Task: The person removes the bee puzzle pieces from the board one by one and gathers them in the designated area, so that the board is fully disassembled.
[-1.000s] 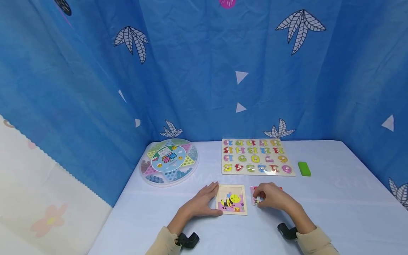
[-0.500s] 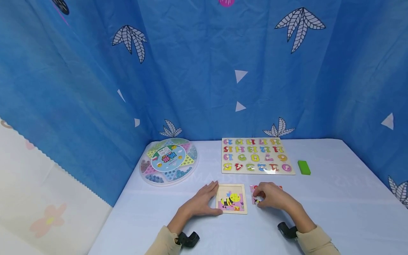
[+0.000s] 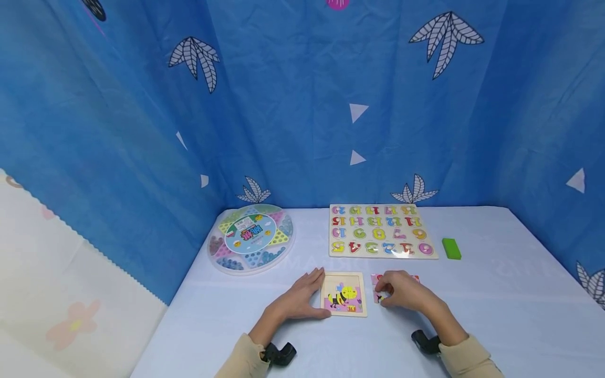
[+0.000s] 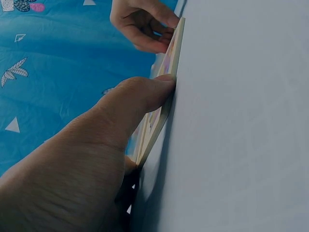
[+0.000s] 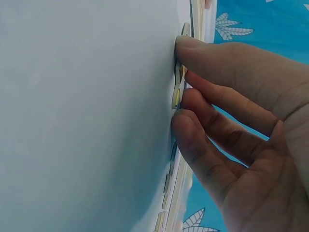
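Observation:
A small square wooden puzzle tray (image 3: pixel 347 314), partly filled with a bee picture, lies flat on the table. My left hand (image 3: pixel 299 298) grips it along the left side, thumb at the near corner and fingertips at the far corner. In the left wrist view the thumb (image 4: pixel 159 92) lies over the tray's near edge. Just right of the tray, my right hand (image 3: pixel 406 291) pinches a thin puzzle piece (image 5: pixel 176 96) between thumb and fingers, at table level. Several more puzzle pieces (image 3: pixel 375 280) with red and pink print lie flat beneath and beside that hand, partly hidden.
A number puzzle board (image 3: pixel 378 252) lies behind the hands. A green block (image 3: pixel 451 249) sits right of it. Back left is a round, clear-lidded game board (image 3: pixel 250 235). Blue patterned cloth (image 3: pixel 302 105) hangs behind the white table (image 3: pixel 510 294).
My right fingers shift very slightly over the piece with the dark figure, whose visible part changes a little. My left hand and the tray stay in place.

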Tool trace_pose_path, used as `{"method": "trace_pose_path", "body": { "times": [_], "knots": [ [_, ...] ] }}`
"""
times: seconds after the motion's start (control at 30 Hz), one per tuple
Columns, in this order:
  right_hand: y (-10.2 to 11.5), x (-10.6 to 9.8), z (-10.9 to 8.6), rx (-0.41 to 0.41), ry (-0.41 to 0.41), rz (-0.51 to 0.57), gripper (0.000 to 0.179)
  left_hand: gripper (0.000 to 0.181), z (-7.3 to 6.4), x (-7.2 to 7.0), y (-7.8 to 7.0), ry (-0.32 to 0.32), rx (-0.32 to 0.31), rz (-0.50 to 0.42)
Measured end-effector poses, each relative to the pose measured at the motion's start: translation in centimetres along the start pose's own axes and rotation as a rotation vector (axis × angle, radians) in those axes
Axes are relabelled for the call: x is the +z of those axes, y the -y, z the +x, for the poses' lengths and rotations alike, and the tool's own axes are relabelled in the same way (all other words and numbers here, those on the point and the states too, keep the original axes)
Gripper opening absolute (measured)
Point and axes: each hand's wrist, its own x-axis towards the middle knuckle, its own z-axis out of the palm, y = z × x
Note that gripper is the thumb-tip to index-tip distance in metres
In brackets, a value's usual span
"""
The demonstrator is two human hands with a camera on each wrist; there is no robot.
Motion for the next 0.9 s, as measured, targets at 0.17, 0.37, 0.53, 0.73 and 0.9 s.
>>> {"method": "trace_pose_path", "body": {
  "times": [0.17, 0.37, 0.53, 0.73, 0.9],
  "knots": [
    [0.0, 0.0, -0.1, -0.009, -0.002, -0.007, 0.025, 0.102, 0.0, 0.1, -0.1, 0.006, -0.016, -0.005],
    [1.0, 0.0, -0.1, 0.007, -0.002, 0.001, 0.028, 0.102, 0.1, 0.0, -0.1, 0.003, -0.017, -0.002],
    [1.8, 0.2, 0.2, -0.007, -0.004, 0.013, 0.031, 0.101, 0.1, 0.0, -0.1, -0.006, -0.011, 0.007],
    [2.6, 0.5, 0.5, -0.055, 0.003, 0.021, 0.035, 0.102, 0.1, 0.1, -0.1, 0.001, -0.015, -0.004],
    [3.2, 0.8, 1.1, -0.091, 0.007, 0.032, 0.034, 0.102, 0.1, 0.0, -0.2, 0.001, -0.023, 0.010]
  ]
}}
